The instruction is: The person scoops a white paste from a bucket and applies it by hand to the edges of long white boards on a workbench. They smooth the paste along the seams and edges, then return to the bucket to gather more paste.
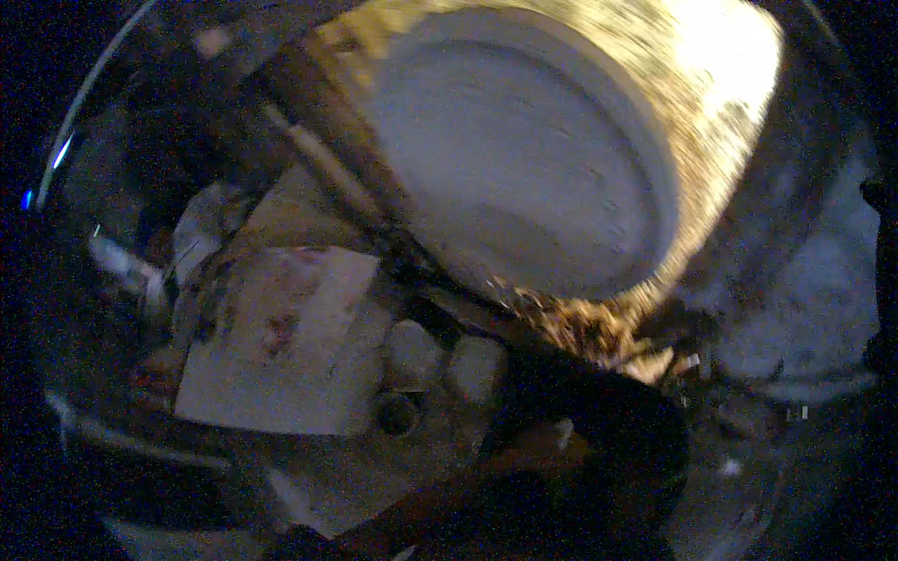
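A dark forearm (440, 510) is seen at the near edge, reaching far and to the right towards a dark, blurred mass (599, 421); whether the hand there is spread or closed on something cannot be told. The other hand is not seen. Just beyond, two pale rounded lumps (447, 360) lie side by side, and a flat pale slab (281, 360) is placed to their left. Further away, a large round pale dish (524, 159) is tilted, with a bright golden rim (720, 122). The surface is dim and cluttered, and the room is dark.
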`<state>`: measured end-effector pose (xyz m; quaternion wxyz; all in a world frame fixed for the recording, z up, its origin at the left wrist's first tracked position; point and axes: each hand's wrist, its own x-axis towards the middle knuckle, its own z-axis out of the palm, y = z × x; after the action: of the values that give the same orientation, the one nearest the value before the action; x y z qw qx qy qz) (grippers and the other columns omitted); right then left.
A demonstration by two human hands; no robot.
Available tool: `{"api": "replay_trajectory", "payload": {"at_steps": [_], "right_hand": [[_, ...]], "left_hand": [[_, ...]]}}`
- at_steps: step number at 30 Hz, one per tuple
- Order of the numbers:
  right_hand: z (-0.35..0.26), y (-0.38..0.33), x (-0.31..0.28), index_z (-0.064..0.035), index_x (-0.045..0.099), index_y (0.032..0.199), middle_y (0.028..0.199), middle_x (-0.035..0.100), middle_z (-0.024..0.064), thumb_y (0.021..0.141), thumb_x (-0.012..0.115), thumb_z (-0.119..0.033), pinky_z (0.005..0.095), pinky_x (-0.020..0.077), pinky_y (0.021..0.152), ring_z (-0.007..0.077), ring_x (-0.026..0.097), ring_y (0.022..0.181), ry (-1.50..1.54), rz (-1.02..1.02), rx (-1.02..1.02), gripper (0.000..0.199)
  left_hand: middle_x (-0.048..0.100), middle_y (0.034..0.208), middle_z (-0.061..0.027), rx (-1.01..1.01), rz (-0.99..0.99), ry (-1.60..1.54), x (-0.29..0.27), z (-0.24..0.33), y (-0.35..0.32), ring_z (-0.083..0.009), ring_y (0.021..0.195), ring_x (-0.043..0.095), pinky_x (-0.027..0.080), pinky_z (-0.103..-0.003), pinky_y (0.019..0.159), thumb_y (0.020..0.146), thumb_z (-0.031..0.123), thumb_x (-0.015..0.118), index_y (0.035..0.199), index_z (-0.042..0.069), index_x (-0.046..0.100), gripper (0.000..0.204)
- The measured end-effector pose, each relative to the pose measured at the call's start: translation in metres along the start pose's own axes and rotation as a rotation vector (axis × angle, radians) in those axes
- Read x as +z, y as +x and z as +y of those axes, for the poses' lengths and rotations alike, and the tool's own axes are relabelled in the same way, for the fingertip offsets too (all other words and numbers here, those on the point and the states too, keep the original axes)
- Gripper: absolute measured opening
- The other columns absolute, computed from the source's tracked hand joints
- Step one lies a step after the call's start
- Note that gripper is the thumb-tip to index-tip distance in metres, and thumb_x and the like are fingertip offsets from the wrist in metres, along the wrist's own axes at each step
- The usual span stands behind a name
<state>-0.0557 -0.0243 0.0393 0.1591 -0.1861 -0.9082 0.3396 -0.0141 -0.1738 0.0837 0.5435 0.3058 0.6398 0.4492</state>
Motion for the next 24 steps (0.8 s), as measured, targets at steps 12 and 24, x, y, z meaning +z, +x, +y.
{"api": "replay_trajectory", "payload": {"at_steps": [12,24], "right_hand": [[-0.184,0.010,0.103,-0.0033,0.064,0.117,0.107,0.066,0.0182,0.096,0.058,-0.021,0.0463,0.0535,0.083,0.0352,0.064,0.096,0.018,-0.250,-0.409,0.028],[-0.377,-0.118,0.164,-0.0035,0.064,0.116,0.107,0.066,0.0185,0.096,0.059,-0.022,0.0463,0.0533,0.084,0.0352,0.064,0.097,-0.010,-0.418,-0.798,0.028]], "left_hand": [[0.061,0.112,-0.0180,0.110,0.367,-0.040,-0.108,0.003,-0.108,-0.0333,0.108,0.059,0.048,-0.045,0.088,0.071,0.055,0.082,0.126,0.001,0.051,0.083],[0.063,0.108,-0.0146,0.189,1.009,-0.245,-0.099,-0.115,-0.449,-0.0298,0.103,0.061,0.049,-0.043,0.082,0.076,0.054,0.079,0.124,0.003,0.053,0.075]]}}
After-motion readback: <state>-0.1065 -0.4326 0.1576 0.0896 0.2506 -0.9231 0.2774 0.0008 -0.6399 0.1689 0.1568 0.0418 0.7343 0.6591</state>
